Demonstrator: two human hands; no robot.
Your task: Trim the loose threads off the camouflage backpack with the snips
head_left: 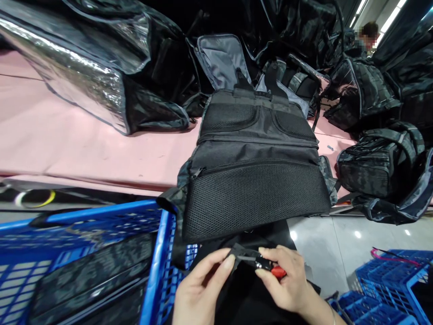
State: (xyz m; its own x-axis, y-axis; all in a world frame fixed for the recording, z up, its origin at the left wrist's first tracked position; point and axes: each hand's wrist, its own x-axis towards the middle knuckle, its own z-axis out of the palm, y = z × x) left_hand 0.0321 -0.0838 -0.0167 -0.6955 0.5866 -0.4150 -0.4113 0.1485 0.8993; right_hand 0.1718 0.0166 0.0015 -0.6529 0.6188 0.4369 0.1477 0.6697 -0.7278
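My left hand [205, 284] is closed, its thumb and fingers pinching the end of a black strap [239, 250]. My right hand [287, 276] grips a small black tool with a red end [278, 271]; a thin metal part points at the strap and seems to touch it, and I cannot make out its exact kind. Just beyond both hands lies a black backpack [259, 189], its mesh back panel facing up and its lower edge overhanging the table towards me. Whether the strap belongs to this backpack is hidden.
A blue plastic basket [156, 275] with camouflage bags inside stands at the left. More blue baskets [385, 280] sit at the lower right. Several bags, including a camouflage backpack [367, 164], crowd the pink table [84, 153]. A person [367, 38] is at the far right.
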